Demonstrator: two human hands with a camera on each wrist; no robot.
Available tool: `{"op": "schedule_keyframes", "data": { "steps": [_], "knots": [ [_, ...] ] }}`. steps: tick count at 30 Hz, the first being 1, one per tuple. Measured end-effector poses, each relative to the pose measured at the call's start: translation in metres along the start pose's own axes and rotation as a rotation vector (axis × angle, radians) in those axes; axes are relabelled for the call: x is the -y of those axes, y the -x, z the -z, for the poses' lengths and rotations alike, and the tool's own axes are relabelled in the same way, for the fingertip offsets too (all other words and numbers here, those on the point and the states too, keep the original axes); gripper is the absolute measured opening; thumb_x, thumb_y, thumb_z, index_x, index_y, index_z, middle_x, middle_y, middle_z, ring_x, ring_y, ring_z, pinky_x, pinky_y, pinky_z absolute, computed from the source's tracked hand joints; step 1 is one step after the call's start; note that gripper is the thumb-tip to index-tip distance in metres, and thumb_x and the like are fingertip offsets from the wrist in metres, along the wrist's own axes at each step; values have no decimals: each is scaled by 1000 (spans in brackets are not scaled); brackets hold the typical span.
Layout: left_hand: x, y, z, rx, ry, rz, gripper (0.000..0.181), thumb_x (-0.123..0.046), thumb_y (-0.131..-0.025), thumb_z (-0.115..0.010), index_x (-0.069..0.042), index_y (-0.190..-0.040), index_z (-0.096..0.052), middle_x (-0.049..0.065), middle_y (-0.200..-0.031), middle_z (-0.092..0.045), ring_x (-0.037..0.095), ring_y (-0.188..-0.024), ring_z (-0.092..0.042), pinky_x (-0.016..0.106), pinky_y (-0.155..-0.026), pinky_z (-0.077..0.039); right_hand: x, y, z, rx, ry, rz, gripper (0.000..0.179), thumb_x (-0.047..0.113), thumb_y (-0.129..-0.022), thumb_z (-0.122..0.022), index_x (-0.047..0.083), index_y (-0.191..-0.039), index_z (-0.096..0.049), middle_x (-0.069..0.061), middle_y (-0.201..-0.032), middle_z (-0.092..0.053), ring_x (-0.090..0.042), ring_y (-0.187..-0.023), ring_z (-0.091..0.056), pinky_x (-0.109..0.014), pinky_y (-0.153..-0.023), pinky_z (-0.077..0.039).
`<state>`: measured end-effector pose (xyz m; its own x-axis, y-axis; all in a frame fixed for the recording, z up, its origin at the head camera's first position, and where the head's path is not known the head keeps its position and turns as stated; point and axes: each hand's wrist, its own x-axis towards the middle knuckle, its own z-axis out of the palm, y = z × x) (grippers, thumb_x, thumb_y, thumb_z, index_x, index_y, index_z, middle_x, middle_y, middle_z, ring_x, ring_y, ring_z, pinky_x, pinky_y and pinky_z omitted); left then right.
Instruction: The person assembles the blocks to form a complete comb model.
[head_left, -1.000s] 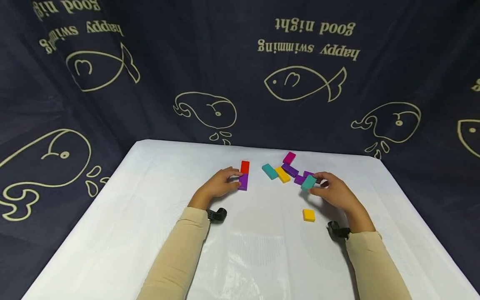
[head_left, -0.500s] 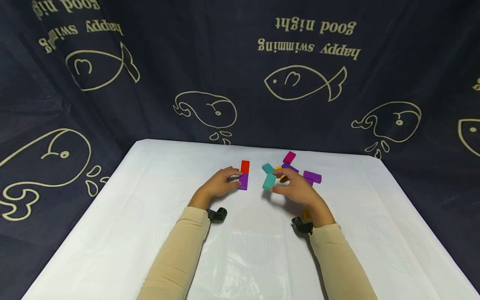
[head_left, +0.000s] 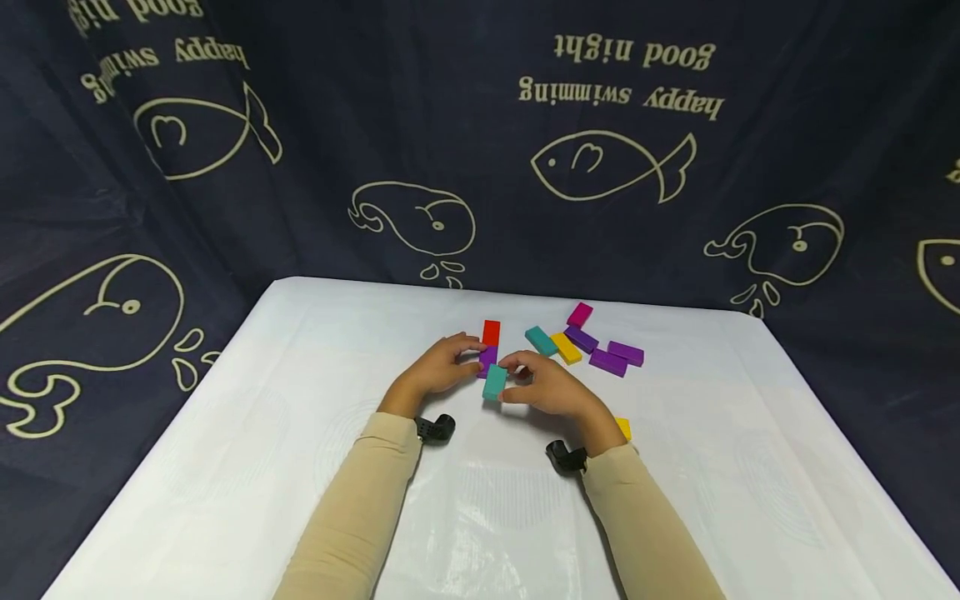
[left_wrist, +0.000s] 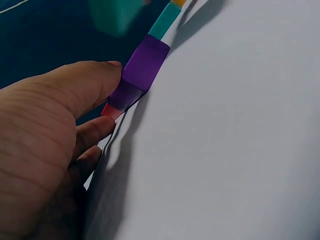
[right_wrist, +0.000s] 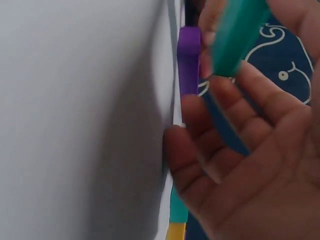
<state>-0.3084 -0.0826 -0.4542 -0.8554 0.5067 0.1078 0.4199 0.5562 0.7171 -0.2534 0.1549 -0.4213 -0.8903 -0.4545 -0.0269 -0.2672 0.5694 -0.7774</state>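
My left hand holds a purple block by its left side, with thumb and index finger at it. A red block lies end to end with the purple one, on its far side. With thumb and fingers, my right hand pinches a teal block, tilted above the near end of the purple block. In the right wrist view this teal block is blurred and raised off the table. The purple block and the left thumb against it show large in the left wrist view.
Right of the row lie another teal block, a yellow block, a magenta block and several purple blocks. A second yellow piece is partly hidden behind the right wrist. A dark printed curtain hangs behind the white table.
The right hand has carried the teal block leftward from the loose blocks to the near end of the purple block. The left hand stays in place at the purple block.
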Motion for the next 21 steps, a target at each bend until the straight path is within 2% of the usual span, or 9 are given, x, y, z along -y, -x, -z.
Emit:
{"op": "schedule_keyframes", "data": {
  "steps": [6,9,14,18,21],
  "knots": [
    [-1,0,-2,-11,-15,-11,39,-19,-94,-66,-9,-132,-64,16,-148,-47,36,-144,-32,54,-116,-25,0,-1,-9,45,48,-17,45,26,-82,-80,14,-123,-63,-1,-121,-62,-23,-112,-55,-43,-104,-45],
    [-1,0,-1,-8,-19,0,40,-22,-94,-66,-10,-132,-64,15,-149,-47,35,-144,-32,54,-116,-24,0,-3,-13,45,98,-31,46,24,-82,-81,13,-123,-64,-2,-122,-62,-22,-112,-55,-42,-106,-43],
    [-2,0,-1,-11,-23,-9,40,-22,-95,-66,-10,-133,-64,14,-147,-49,35,-143,-33,54,-116,-25,0,-5,-20,24,162,-4,50,21,-82,-82,10,-126,-63,-6,-125,-62,-23,-115,-54,-43,-108,-41],
    [-4,2,-1,-19,-19,-16,39,-20,-95,-66,-9,-132,-64,14,-146,-51,36,-142,-34,54,-116,-26,1,-5,-23,12,181,10,50,19,-82,-82,8,-127,-62,-9,-128,-61,-25,-120,-53,-43,-111,-38],
    [-3,2,0,-20,-24,-13,39,-20,-95,-65,-9,-132,-64,14,-146,-50,36,-142,-35,55,-116,-25,3,-6,-25,8,178,18,49,17,-82,-82,8,-125,-62,-9,-125,-62,-24,-116,-54,-43,-110,-39]
  ]
}}
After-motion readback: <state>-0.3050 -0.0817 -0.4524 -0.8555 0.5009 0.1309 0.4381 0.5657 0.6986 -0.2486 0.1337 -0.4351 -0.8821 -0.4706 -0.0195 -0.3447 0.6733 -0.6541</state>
